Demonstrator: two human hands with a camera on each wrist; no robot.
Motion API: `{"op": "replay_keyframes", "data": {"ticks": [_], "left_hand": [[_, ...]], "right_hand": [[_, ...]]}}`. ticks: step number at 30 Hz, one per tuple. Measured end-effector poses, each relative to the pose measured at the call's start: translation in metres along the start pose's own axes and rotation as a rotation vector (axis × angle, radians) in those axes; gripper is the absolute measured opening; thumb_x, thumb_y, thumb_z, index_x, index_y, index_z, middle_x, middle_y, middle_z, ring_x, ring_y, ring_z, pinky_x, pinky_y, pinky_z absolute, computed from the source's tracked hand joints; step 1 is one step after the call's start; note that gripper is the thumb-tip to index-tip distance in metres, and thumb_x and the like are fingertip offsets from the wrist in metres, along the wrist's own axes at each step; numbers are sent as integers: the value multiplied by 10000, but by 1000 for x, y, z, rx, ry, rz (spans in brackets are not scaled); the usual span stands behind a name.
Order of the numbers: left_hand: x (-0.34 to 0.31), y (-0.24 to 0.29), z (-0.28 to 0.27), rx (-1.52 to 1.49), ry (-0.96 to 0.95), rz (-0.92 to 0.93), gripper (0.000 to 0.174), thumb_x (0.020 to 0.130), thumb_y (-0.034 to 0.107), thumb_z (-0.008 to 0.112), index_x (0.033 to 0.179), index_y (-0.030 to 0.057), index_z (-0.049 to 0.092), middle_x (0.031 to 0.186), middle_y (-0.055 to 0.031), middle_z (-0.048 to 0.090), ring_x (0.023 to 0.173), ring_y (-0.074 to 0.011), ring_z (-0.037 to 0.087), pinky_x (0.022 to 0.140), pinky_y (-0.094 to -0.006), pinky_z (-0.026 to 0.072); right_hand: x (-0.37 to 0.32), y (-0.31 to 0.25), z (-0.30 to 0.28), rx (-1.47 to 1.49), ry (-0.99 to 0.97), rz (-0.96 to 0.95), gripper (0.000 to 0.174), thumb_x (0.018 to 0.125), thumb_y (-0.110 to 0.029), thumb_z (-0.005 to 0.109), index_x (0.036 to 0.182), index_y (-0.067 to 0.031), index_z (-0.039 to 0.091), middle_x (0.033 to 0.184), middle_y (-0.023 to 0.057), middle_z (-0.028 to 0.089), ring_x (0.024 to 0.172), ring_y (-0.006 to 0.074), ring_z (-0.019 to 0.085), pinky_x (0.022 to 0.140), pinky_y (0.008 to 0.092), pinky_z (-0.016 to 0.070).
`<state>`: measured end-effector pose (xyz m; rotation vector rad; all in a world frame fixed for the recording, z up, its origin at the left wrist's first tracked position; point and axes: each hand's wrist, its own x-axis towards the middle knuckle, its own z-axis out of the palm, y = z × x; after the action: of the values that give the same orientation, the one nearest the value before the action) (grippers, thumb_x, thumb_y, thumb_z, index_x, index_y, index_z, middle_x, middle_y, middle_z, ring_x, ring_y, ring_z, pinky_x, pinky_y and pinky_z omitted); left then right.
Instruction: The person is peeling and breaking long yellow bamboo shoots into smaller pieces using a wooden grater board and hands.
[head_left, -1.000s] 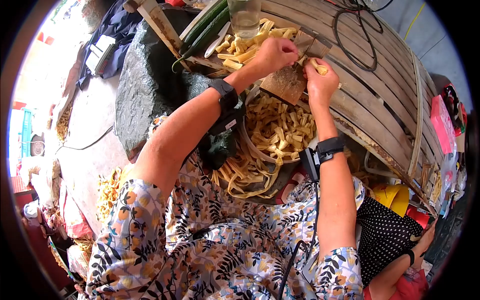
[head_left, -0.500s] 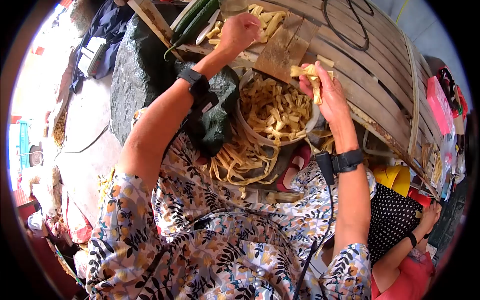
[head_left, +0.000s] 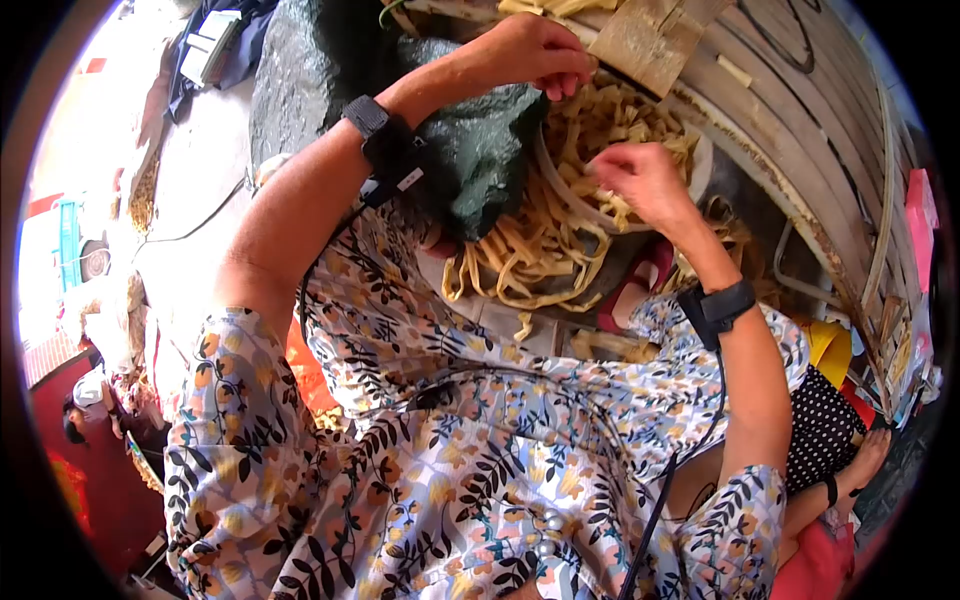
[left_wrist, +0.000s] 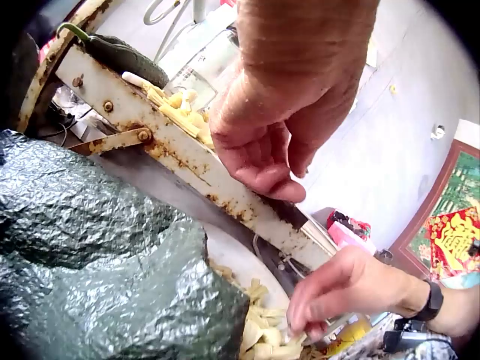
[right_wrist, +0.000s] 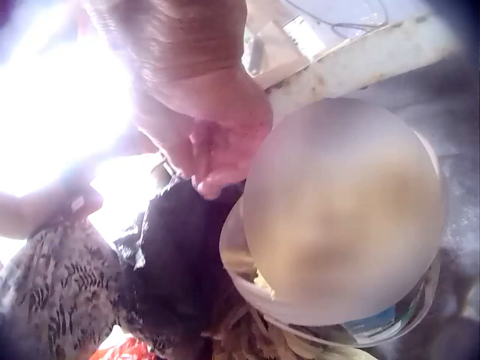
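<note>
My left hand (head_left: 540, 55) hovers beside the wooden board (head_left: 655, 45), its fingers loosely bent with nothing between them; the left wrist view shows the same empty fingers. Lower down, my right hand (head_left: 648, 185) is over the white bucket (head_left: 705, 165), near its front rim, slightly blurred. Nothing shows in its fingers. Short knotted pale yellow strips (head_left: 620, 112) fill the bucket. Long loose strips (head_left: 530, 250) lie in front of it. In the right wrist view the bucket's inside is a blurred patch, and the right hand (right_wrist: 210, 127) is beside it.
Dark green plastic sheeting (head_left: 490, 130) bulges left of the bucket. A slatted wooden surface (head_left: 790, 130) with a rusty metal edge stands behind, one short strip (head_left: 735, 70) on it. A cucumber (left_wrist: 127, 60) lies at its far left. Another person's arm (head_left: 850, 480) is at the lower right.
My right hand has come down from the board to the bucket, and the knotted strips it held no longer show in it. My left hand has left the board's far side; the view has tilted down.
</note>
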<state>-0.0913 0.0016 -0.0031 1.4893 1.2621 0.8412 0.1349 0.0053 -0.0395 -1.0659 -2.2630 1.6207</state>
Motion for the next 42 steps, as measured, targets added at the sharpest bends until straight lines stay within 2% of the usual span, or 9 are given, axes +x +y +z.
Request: {"op": "replay_keyframes", "data": {"ticks": [3,5,8,14,21,26,33,39,42], "left_hand": [[-9,5,9,83,-116,-65,179,845,159,538,816,7,629,660,-27,612,566,-78,575,532,-198,458],[-13,19,6,96,-124,-87,196,843,152,551,772,-18,618,625,-40,600,532,-94,562,488,-216,450],[-11,16,5,51,-100,-61,179,832,127,542,774,-23,619,631,-45,607,556,-92,574,509,-213,456],[-13,23,13,-10,-74,-42,138,810,80,525,768,-29,598,611,-35,587,564,-92,571,526,-218,456],[-8,18,16,34,-115,-60,132,813,81,520,803,-25,599,623,-30,585,557,-83,560,507,-218,439],[-3,15,23,56,-171,-73,227,855,235,550,852,25,637,711,-13,623,643,-69,589,595,-192,459],[-16,56,26,-283,-514,106,411,900,395,449,921,21,618,739,20,587,653,-53,508,644,-202,427],[0,23,-47,-747,-90,72,162,841,174,569,810,21,615,597,12,538,504,-59,479,456,-190,370],[-18,33,-65,-18,-95,-68,204,848,239,575,882,42,616,648,21,539,529,-51,457,456,-177,336]], "right_hand": [[-1,18,45,10,-532,313,199,768,-156,599,761,43,600,608,96,591,614,173,598,554,295,456],[-9,97,89,-472,-479,-49,289,715,-245,621,734,43,592,718,170,614,704,294,604,636,365,471],[-11,161,114,-589,-264,486,430,711,-344,611,945,17,598,993,214,579,915,355,549,773,419,440],[6,201,174,-622,304,195,433,780,-403,553,997,-31,598,947,169,592,865,326,563,746,421,447],[0,131,162,-789,245,-236,188,700,-201,555,691,-28,626,650,143,586,609,300,566,565,404,430],[-20,-4,70,251,-343,-22,252,838,-176,535,645,-23,591,614,49,601,522,116,545,514,246,432],[-54,-105,-67,355,-26,-51,276,876,-281,525,828,-22,604,484,-55,447,383,-17,332,369,127,238],[-78,-118,-117,158,3,-22,221,826,-215,579,890,-5,608,608,-32,510,505,-6,433,431,121,303],[-96,-96,-132,34,107,106,172,815,-125,564,902,15,614,645,-3,562,523,15,472,473,136,370]]}}
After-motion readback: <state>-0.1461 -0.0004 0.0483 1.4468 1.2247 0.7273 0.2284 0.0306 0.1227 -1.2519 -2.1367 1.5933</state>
